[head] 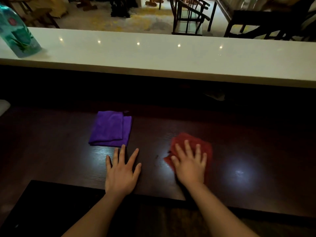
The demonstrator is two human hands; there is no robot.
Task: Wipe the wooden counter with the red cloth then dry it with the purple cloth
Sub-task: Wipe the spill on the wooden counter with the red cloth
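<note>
The right hand [190, 165] lay spread flat on the red cloth [203, 144]. The left hand [122, 171] rested spread on the counter [51, 151], just below the purple cloth [110, 129].

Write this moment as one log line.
right hand: flat on red cloth | left hand: flat on counter | purple cloth: folded on counter

Crumpled red cloth [193, 147] and folded purple cloth [111, 129] lie apart on dark wooden counter [256, 134]
</note>
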